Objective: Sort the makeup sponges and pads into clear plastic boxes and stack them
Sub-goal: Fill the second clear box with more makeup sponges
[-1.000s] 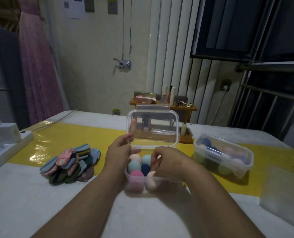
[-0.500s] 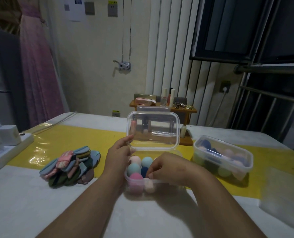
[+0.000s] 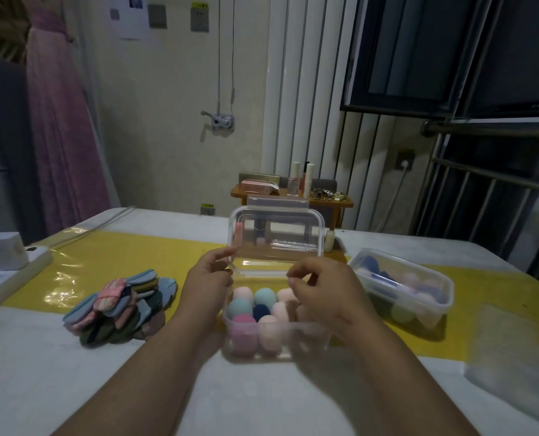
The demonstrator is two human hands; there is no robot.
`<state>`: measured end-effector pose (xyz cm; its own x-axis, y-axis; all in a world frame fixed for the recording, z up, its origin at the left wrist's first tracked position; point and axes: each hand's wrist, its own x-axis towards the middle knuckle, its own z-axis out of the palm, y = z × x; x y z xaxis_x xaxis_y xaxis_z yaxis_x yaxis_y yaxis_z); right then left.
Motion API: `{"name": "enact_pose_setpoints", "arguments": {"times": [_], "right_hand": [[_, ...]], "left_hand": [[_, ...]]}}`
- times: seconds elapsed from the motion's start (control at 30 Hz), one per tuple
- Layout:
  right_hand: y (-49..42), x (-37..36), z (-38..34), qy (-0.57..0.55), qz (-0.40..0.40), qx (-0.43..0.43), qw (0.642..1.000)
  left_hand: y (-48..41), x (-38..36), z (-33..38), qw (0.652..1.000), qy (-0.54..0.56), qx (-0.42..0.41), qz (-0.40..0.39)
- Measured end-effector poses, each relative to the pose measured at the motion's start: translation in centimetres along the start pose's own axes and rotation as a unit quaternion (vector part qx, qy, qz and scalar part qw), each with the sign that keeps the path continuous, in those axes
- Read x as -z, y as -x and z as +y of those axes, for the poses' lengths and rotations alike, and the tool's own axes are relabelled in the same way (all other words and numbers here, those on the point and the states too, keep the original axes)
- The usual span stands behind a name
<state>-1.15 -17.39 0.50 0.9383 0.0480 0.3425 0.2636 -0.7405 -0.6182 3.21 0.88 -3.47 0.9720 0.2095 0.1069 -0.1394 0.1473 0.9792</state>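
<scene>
Head view: at the centre of the frame an open clear box (image 3: 306, 338) sits on the white table (image 3: 73, 372), just in front of the yellow strip (image 3: 104, 256) that runs across it. Egg-shaped sponges (image 3: 265, 297) in pink, teal, dark blue and peach stand packed in the box's left part. Its lid (image 3: 276, 237) stands nearly upright along the box's far edge. The left hand (image 3: 210, 278) pinches the lid's lower left corner between thumb and forefinger. The right hand (image 3: 324, 284) hovers above the box's right part with fingers curled, fingertips close to the lid's bottom edge; I cannot tell whether they grip it or hold anything.

Right of centre, apart from the open box, a second clear box (image 3: 444, 284) rests on the yellow strip and holds more sponges. Left of centre, a loose heap of flat pads (image 3: 123, 303) in blue, pink, green and grey lies on the table near the left forearm. A white power strip (image 3: 10, 262) sits at the left edge. Behind the lid, a wooden stand (image 3: 343, 202) carries small bottles, and a pink dress (image 3: 63, 121) hangs in the upper left
</scene>
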Motion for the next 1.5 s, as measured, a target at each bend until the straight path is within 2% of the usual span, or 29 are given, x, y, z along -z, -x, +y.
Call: {"name": "enact_pose_setpoints", "arguments": {"times": [0.2, 0.33, 0.47, 0.6, 0.7, 0.87, 0.97, 1.07, 1.17, 1.27, 1.37, 1.5], "right_hand": [[-0.5, 0.3, 1.2, -0.086, 0.107, -0.076, 0.988], [-1.0, -0.1, 1.1, -0.225, 0.084, -0.114, 0.964], [-1.5, -0.7, 1.5, -0.274, 0.053, -0.168, 0.945], [-1.7, -1.3, 2.3, -0.325, 0.064, -0.189, 0.925], [-1.5, -1.2, 1.9, -0.346, 0.074, -0.207, 0.912], [-1.1, -0.7, 1.5, -0.432, 0.11, -0.235, 0.864], [-0.8, 0.3, 1.8, -0.489, 0.08, -0.274, 0.824], [-0.7, 1.4, 2.7, -0.476, 0.013, -0.291, 0.83], [-0.6, 1.8, 3.0, -0.396, -0.032, -0.293, 0.87], [-0.5, 1.8, 2.8, -0.331, -0.078, -0.291, 0.894], [-0.7, 1.5, 3.0, -0.308, -0.063, -0.282, 0.906], [-0.9, 1.1, 3.0, -0.218, -0.018, -0.267, 0.939]], "left_hand": [[0.4, 0.2, 0.3, 1.0, 0.005, 0.001, 0.022], [0.8, 0.1, 0.8, 1.0, -0.009, 0.007, 0.0], [1.1, -0.2, 1.2, 1.0, 0.003, 0.028, -0.014], [1.8, -0.9, 1.4, 0.992, 0.101, 0.074, -0.019], [2.0, -1.1, 1.3, 0.993, 0.106, 0.05, -0.003], [2.6, -1.1, 1.4, 0.99, 0.125, 0.056, 0.011], [2.4, -0.1, 1.7, 0.983, 0.161, 0.088, 0.027], [1.9, 1.0, 2.1, 0.99, 0.096, 0.103, -0.006], [2.0, 1.5, 2.8, 0.988, 0.014, 0.149, -0.049], [1.9, 1.4, 3.1, 0.99, -0.041, 0.13, -0.047], [1.8, 1.3, 2.7, 0.992, -0.046, 0.11, -0.042], [2.6, 0.9, 2.6, 0.992, -0.014, 0.117, -0.051]]}}
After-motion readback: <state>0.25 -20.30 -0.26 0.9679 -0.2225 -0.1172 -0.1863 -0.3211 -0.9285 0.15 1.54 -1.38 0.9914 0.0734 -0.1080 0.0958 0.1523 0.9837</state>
